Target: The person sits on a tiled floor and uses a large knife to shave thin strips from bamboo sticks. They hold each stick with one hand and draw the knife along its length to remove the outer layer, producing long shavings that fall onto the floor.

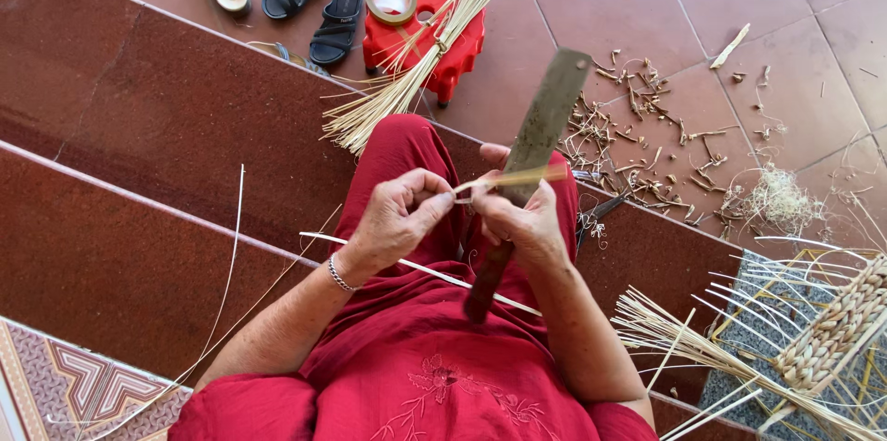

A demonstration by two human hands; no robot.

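Pale cane strip pinched in the left hand and drawn across the long knife gripped by the right hand, just between both fists. It looks like splitting or shaving; a steady, even pull seems called for.

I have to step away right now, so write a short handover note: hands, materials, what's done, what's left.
Left hand: fingers pinch a thin pale strip at its end.
Right hand: grips the big knife, blade up, against the strip.
Tied bundle of strips lies across the red stool; shavings litter the floor.
A partly woven piece sits lower right, unfinished; the strip is mid-trim.
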